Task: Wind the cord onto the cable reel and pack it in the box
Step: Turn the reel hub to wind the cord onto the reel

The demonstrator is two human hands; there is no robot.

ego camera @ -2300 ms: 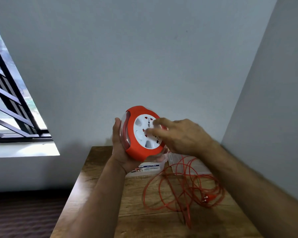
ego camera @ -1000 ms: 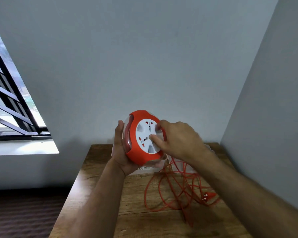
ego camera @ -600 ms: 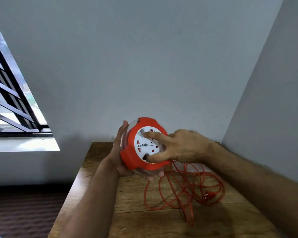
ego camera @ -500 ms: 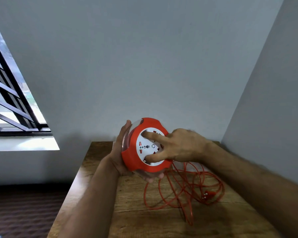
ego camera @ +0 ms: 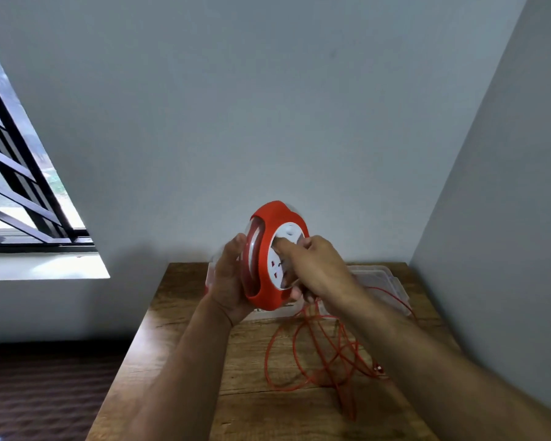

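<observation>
Right fingers [ego camera: 283, 246]: pressed together on the white socket face of the reel, thumb low near the rim — placed, by my judgement, to turn that face and draw the cord in.
Right hand [ego camera: 312, 268]: covers most of the white face; whether a fingertip sits in a winding recess cannot be told.
Left fingers [ego camera: 236, 246]: spread and curled around the clear back of the reel, clamped on it.
Left hand [ego camera: 229, 281]: holds the body from behind, apparently so it stays put while the front face turns.
Reel [ego camera: 268, 259]: red rim, white face, held upright in the air above the far end of the table, face turned toward the right hand; some red turns show through the clear side.
Cord [ego camera: 325, 354]: mostly loose, lying in tangled red loops on the table below and right of the reel, one strand rising toward the reel's underside. Winding looks far from done.
Box [ego camera: 382, 275]: clear plastic, on the table behind the hands near the corner wall — partly hidden, and whether it is open cannot be told.
Table [ego camera: 178, 313]: wooden; carries the cord and box.
Risk: crossed loops may snag as they are pulled in.
</observation>
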